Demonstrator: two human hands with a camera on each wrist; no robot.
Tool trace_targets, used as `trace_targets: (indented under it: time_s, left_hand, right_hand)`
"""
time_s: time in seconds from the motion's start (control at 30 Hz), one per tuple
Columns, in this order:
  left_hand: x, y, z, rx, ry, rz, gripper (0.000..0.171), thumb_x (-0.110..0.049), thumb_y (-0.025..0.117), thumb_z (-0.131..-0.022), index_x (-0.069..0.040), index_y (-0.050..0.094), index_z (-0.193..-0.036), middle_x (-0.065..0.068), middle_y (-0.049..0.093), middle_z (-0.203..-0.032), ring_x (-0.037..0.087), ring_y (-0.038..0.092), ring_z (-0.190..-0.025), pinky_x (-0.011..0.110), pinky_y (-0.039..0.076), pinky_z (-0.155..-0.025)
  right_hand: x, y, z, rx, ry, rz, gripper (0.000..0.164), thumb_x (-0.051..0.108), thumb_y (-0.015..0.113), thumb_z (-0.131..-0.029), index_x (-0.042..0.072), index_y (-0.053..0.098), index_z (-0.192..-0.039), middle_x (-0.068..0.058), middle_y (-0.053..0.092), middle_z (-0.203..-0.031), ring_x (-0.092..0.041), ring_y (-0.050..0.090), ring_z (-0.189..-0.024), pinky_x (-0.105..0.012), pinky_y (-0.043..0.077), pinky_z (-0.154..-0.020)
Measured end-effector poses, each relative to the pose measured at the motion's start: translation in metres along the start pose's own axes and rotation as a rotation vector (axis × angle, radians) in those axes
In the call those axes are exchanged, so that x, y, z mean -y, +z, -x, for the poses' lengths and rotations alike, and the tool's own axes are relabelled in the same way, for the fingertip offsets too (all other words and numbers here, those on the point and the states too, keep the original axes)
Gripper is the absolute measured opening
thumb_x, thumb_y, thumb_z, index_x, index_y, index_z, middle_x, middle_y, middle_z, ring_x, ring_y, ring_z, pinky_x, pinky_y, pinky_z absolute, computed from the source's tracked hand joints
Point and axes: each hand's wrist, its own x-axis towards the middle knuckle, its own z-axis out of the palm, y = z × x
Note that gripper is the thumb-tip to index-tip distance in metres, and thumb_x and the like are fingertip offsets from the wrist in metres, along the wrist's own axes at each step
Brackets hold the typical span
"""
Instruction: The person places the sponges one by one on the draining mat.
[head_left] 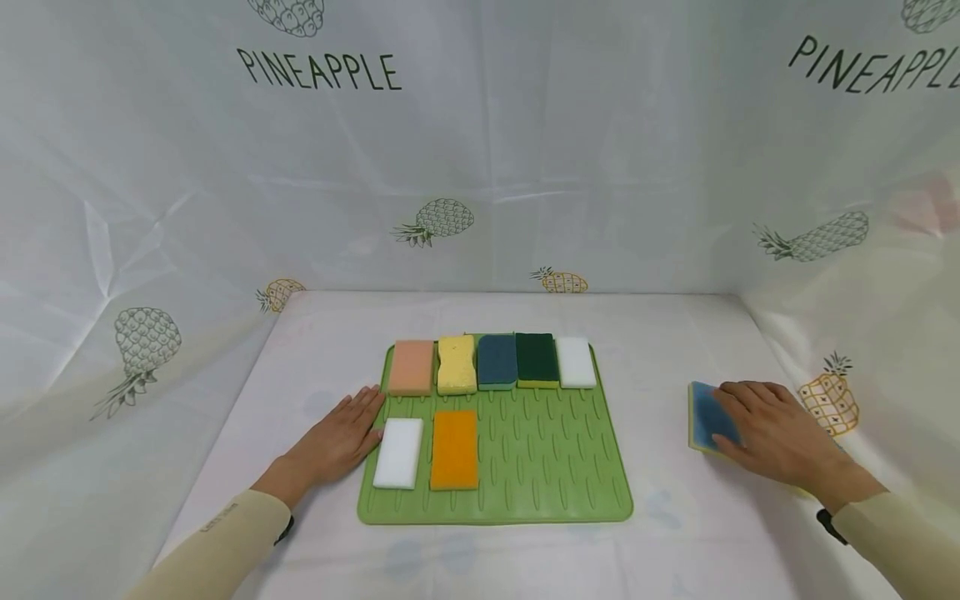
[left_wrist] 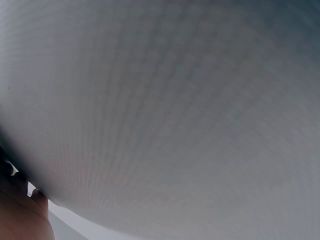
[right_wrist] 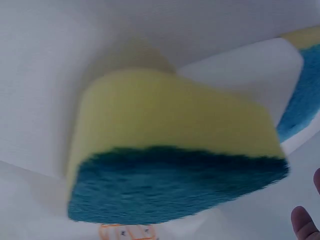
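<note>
In the head view, my left hand (head_left: 336, 439) lies flat by the left edge of a green ridged mat (head_left: 551, 467), fingers extended along its rim. A white sponge (head_left: 398, 453) is on the mat close to those fingers. Over on the right, my right hand (head_left: 772, 433) spreads over a blue-faced sponge (head_left: 703, 417), its thumb and fingers apart across the blue face. The right wrist view shows that sponge (right_wrist: 304, 95) at its edge, with two fingertips (right_wrist: 302, 222) below it. Nearer that camera stand a yellow-and-blue sponge (right_wrist: 175, 120) and a white block (right_wrist: 245, 75).
Along the mat's back row sit pink (head_left: 411, 367), yellow (head_left: 457, 364), blue (head_left: 497, 361), dark green (head_left: 537, 359) and white (head_left: 576, 362) sponges. An orange sponge (head_left: 454, 450) lies in the front row. A pineapple-printed sheet (head_left: 600, 167) hangs behind the table.
</note>
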Motion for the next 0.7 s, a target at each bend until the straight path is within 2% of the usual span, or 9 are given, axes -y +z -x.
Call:
trace_targets:
  time_s: [0.1, 0.27, 0.4, 0.47, 0.53, 0.63, 0.7]
  left_hand:
    - [0.0, 0.001, 0.0, 0.0, 0.0, 0.004, 0.068, -0.035, 0.049, -0.113, 0.004, 0.028, -0.164, 0.022, 0.029, -0.171, 0.04, 0.028, -0.159, 0.058, 0.028, -0.129]
    - [0.002, 0.002, 0.0, 0.005, 0.0, -0.002, 0.068, -0.036, 0.048, -0.113, 0.004, 0.027, -0.164, 0.022, 0.029, -0.172, 0.04, 0.027, -0.16, 0.058, 0.027, -0.129]
    - [0.0, 0.001, 0.0, 0.006, 0.001, 0.004, 0.068, -0.036, 0.048, -0.113, 0.004, 0.027, -0.164, 0.022, 0.028, -0.172, 0.04, 0.027, -0.16, 0.057, 0.027, -0.129]
    - [-0.001, 0.0, -0.001, 0.005, 0.003, 0.01, 0.068, -0.035, 0.048, -0.113, 0.005, 0.028, -0.164, 0.022, 0.029, -0.171, 0.04, 0.027, -0.16, 0.058, 0.027, -0.129]
    - [-0.002, -0.001, -0.001, 0.008, 0.002, 0.011, 0.068, -0.035, 0.048, -0.113, 0.005, 0.028, -0.164, 0.022, 0.028, -0.171, 0.04, 0.027, -0.16, 0.057, 0.027, -0.129]
    - [-0.002, -0.002, -0.001, 0.017, -0.005, 0.006, 0.068, -0.035, 0.048, -0.113, 0.005, 0.027, -0.164, 0.022, 0.028, -0.172, 0.04, 0.026, -0.16, 0.057, 0.027, -0.13]
    - [-0.002, -0.001, -0.001, 0.022, -0.01, 0.004, 0.068, -0.035, 0.048, -0.113, 0.005, 0.027, -0.164, 0.022, 0.028, -0.172, 0.04, 0.026, -0.16, 0.058, 0.027, -0.129]
  right_hand:
    - [-0.004, 0.002, 0.009, 0.009, 0.041, -0.01, 0.076, 0.06, 0.074, -0.088, -0.003, 0.065, -0.13, -0.02, 0.065, -0.125, -0.041, 0.058, -0.115, -0.059, 0.045, -0.095]
    - [-0.006, 0.009, 0.015, -0.022, 0.085, -0.045, 0.1, 0.078, 0.069, -0.085, -0.006, 0.056, -0.137, -0.026, 0.059, -0.131, -0.046, 0.055, -0.118, -0.061, 0.044, -0.097]
    - [-0.004, 0.011, 0.017, 0.043, 0.158, -0.079, 0.116, 0.075, 0.082, -0.073, -0.007, 0.045, -0.147, -0.029, 0.051, -0.14, -0.05, 0.05, -0.123, -0.064, 0.041, -0.098]
    - [-0.003, 0.009, 0.018, 0.099, 0.215, -0.102, 0.116, 0.068, 0.085, -0.074, -0.007, 0.041, -0.15, -0.029, 0.048, -0.143, -0.052, 0.047, -0.126, -0.066, 0.039, -0.099]
    - [-0.003, 0.007, 0.018, 0.131, 0.251, -0.112, 0.11, 0.061, 0.085, -0.079, -0.008, 0.039, -0.151, -0.03, 0.045, -0.145, -0.053, 0.044, -0.127, -0.068, 0.037, -0.101]
    - [-0.006, 0.007, 0.017, 0.119, 0.249, -0.097, 0.101, 0.056, 0.082, -0.085, -0.01, 0.04, -0.149, -0.031, 0.046, -0.145, -0.053, 0.045, -0.127, -0.067, 0.037, -0.102]
    - [-0.007, 0.008, 0.016, 0.102, 0.236, -0.077, 0.102, 0.056, 0.082, -0.085, -0.01, 0.04, -0.149, -0.031, 0.046, -0.145, -0.053, 0.046, -0.127, -0.068, 0.038, -0.102]
